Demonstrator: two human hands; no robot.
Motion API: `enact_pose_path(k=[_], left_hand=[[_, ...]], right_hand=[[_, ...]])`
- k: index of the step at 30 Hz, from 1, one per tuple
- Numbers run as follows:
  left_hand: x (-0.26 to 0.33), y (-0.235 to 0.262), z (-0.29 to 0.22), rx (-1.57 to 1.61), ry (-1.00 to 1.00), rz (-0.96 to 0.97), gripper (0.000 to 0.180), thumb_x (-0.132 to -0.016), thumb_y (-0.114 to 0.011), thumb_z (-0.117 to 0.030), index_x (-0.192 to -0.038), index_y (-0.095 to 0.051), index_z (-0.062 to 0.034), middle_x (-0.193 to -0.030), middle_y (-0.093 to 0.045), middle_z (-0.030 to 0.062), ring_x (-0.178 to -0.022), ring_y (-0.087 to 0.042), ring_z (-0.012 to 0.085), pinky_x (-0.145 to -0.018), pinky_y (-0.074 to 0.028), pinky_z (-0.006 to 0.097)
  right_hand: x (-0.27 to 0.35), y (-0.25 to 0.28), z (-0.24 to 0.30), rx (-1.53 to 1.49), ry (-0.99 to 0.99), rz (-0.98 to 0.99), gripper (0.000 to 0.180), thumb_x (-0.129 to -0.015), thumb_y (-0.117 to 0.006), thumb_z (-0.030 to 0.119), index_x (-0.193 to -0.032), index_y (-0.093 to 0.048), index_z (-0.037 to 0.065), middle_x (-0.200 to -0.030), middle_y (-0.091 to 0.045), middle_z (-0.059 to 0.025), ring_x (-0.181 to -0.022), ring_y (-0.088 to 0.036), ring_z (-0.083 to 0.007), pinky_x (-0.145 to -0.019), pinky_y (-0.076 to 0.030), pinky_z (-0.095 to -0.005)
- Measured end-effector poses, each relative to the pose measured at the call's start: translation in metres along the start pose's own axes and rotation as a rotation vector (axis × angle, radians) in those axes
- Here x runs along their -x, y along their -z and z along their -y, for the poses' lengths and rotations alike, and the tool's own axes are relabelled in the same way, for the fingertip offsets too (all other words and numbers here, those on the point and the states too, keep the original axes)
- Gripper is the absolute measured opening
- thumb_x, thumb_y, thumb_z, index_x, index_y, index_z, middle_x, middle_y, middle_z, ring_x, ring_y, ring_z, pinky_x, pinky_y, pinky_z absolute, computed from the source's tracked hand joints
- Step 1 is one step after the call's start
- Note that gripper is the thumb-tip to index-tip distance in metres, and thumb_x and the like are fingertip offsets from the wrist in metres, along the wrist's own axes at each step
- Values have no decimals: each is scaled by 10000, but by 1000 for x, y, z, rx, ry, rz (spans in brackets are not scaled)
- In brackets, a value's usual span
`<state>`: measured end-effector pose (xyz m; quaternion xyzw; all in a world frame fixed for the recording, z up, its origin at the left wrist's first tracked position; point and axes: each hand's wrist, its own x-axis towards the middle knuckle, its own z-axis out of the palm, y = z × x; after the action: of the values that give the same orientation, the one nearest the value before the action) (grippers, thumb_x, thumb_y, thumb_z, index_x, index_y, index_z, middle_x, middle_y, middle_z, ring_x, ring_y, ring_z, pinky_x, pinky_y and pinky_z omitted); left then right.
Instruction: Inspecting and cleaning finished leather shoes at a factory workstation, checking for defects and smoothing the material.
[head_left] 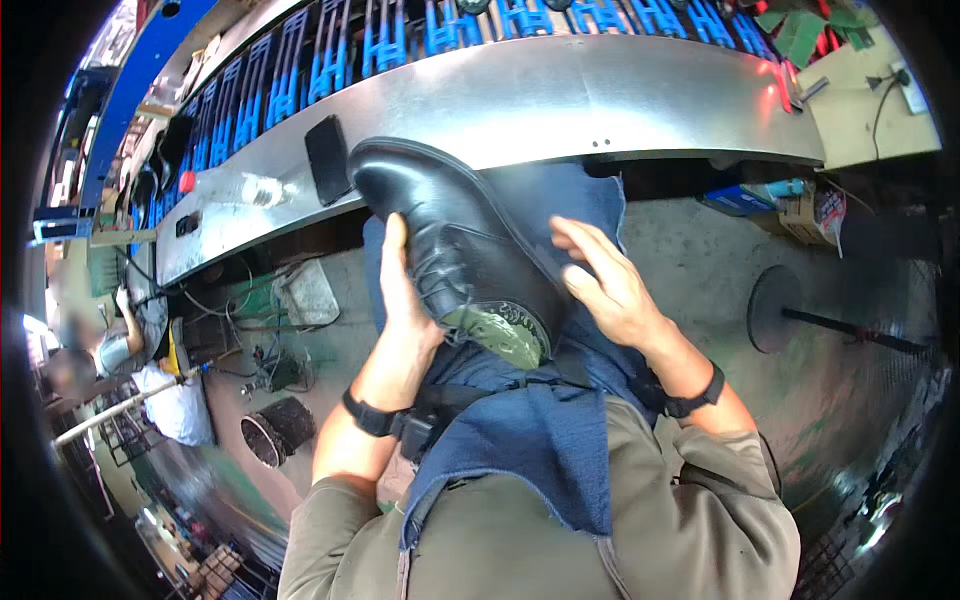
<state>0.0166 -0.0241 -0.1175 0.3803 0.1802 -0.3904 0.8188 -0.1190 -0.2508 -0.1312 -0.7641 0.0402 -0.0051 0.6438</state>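
Observation:
A black lace-up boot point(440, 215) lies across my lap with its toe pointing up and to the left. Its opening faces me, and a green patterned piece point(510, 335) shows inside it. My left hand point(405, 285) grips the boot along its laced side, the thumb lying up against the leather and the other fingers hidden beneath. At the opposite side, my right hand point(610, 285) is open with its fingers apart. Its thumb is close to the boot's edge; I cannot tell whether it touches. A dark blue apron point(530, 430) covers my lap under the boot.
Ahead runs a metal ledge point(560, 95) with a black phone point(326, 160) and a clear cup point(262, 190) on it. Behind it stands a row of blue racks point(385, 40). A black bucket point(278, 432) lies left; a round-based stand point(775, 308) is right. Another person point(120, 345) sits far left.

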Motion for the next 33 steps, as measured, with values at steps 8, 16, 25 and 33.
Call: enact_pose_path(k=[8,16,25,33], left_hand=[[5,15,15,-1827,-707,764,962,-680,-884,-321,-1487,-432,-59,-1521,-388,250,-1419,-367,439,-1179,-295,539],[-83,-21,17,-1660,-783,1238,896,-670,-880,-356,-1403,-489,-20,-1477,-483,248,-1380,-470,415,-1149,-341,554],[-104,-24,-25,-823,-208,531,828,-708,-851,-293,-1391,-499,14,-1289,-619,117,-1210,-579,221,-1066,-441,387],[-247,-21,-247,-436,-382,-158,449,-885,-747,-317,-1170,-662,21,-1049,-725,130,-893,-712,241,-815,-574,376]], right_hand=[[54,43,-38,-90,-164,-147,420,-1047,-407,245,-1242,-633,-50,-1199,-693,-211,-1127,-672,-296,-1001,-476,-360],[24,45,-42,-3,-116,-266,474,-1064,-346,272,-1139,-704,-29,-1070,-737,-190,-991,-706,-285,-923,-517,-376],[-109,56,-1,-707,-418,-663,653,-1084,-289,542,-1126,-662,8,-826,-696,-68,-717,-609,-99,-531,-424,-242],[-399,72,-68,548,-159,-336,585,-926,-677,361,-1392,-519,44,-1299,-611,-264,-1253,-586,-356,-1041,-468,-460]])
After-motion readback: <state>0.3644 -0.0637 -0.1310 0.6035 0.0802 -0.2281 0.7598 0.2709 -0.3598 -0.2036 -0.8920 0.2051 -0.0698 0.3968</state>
